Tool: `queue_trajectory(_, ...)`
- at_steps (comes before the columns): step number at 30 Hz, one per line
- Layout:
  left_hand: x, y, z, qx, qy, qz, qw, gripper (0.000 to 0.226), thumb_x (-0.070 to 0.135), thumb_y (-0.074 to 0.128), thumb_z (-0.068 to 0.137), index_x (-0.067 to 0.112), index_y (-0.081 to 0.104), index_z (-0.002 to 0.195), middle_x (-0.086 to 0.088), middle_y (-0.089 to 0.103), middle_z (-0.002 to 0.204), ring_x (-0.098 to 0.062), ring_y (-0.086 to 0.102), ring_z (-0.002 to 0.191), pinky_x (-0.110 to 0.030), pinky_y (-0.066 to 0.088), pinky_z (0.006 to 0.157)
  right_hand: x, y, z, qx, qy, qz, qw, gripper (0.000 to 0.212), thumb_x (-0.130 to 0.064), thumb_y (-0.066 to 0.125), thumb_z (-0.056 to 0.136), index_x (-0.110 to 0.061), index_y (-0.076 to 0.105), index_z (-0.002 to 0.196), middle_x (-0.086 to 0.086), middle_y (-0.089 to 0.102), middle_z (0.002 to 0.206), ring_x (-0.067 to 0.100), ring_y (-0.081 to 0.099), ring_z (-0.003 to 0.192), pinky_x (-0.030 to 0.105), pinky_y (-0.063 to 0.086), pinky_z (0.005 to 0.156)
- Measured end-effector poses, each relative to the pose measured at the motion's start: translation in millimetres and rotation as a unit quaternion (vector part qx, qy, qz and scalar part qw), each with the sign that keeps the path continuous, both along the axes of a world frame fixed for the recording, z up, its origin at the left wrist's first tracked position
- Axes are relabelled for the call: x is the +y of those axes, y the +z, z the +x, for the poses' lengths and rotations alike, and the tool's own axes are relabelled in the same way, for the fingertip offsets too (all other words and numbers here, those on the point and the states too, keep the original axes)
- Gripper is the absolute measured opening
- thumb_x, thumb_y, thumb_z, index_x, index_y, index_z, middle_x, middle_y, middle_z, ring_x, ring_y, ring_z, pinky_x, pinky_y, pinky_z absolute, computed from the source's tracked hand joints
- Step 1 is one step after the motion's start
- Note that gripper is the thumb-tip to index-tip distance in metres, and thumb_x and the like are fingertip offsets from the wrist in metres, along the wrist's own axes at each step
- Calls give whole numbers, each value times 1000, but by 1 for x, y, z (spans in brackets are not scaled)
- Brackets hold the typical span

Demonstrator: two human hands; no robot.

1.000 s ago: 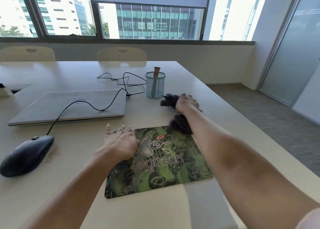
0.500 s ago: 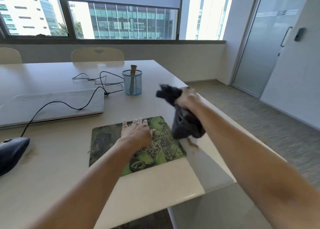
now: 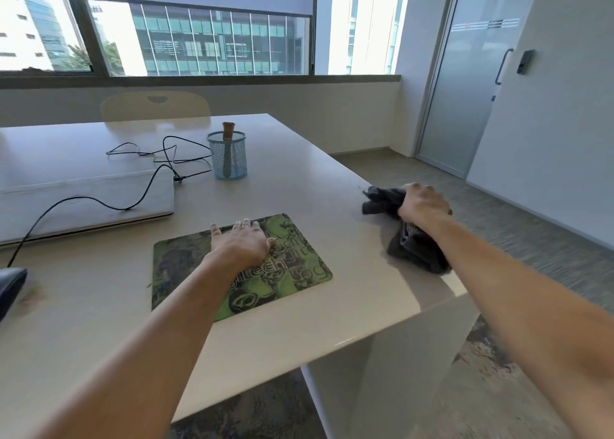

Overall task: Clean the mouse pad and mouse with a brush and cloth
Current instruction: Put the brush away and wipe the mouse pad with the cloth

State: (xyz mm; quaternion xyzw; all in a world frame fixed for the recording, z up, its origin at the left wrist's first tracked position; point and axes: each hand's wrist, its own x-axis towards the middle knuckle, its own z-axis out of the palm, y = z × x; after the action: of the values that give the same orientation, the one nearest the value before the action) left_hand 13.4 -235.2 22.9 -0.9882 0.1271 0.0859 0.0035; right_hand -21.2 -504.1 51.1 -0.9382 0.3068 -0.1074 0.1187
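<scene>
A green patterned mouse pad [image 3: 292, 272] lies flat on the pale table. My left hand [image 3: 242, 244] rests flat on its upper middle, fingers straight. My right hand [image 3: 422, 206] grips a bunched dark grey cloth [image 3: 415, 249] at the table's right edge, part of the cloth hanging past the edge. The black mouse [image 3: 10, 289] is cut off at the left border of the view, its cable running back over the laptop. A wooden-handled brush [image 3: 228, 139] stands in a blue mesh cup [image 3: 227, 156] behind the pad.
A closed silver laptop [image 3: 86, 202] lies at the left with a black cable [image 3: 159, 152] looped behind it. The table's right edge [image 3: 432, 305] drops to carpeted floor. A chair [image 3: 156, 106] stands at the far side, a glass door [image 3: 471, 89] at the right.
My right hand has carried the cloth off the pad's top right corner, out to the table's right edge. The view has swung right, pushing the mouse to the left border. My left hand stays on the pad.
</scene>
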Motion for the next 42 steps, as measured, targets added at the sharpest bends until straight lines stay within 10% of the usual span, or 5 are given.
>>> queue_trajectory(9,1,-1,4,-5,-18,-5,1000,47,38,34,97,14,39,138,-7,32,150,-23,26,140,-64,1,109,121,-16,-15,-19,231,83,969,41,-24,61,81,-29,57,122,10,59,123,30,54,117,34,42,95)
queue_trajectory(21,-14,4,1,-9,7,-10,1000,44,40,31,99,9,48,126,-9,40,145,-25,32,137,-59,2,113,-50,-16,-38,-19,-6,-48,999,36,-13,55,85,-26,60,118,13,63,115,33,58,108,41,48,88)
queue_trajectory(31,-51,-3,7,-59,6,-9,998,46,37,31,98,7,47,129,-13,41,143,-27,34,136,-62,-9,109,55,5,47,-72,202,52,975,43,-35,66,79,-24,59,120,13,62,120,31,57,114,35,46,91)
queue_trajectory(34,-53,-4,10,-57,-14,-3,998,38,23,35,93,17,52,126,-6,49,138,-23,38,133,-66,-13,105,90,-10,73,-34,247,42,967,33,-16,58,83,-24,60,115,11,61,119,29,56,114,31,41,86)
queue_trajectory(42,-51,-2,13,-58,6,0,998,46,34,28,99,9,40,136,-8,33,150,-24,30,139,-60,-12,110,51,-11,124,-8,136,5,991,36,-11,42,88,-18,55,122,9,54,129,29,51,121,42,35,100)
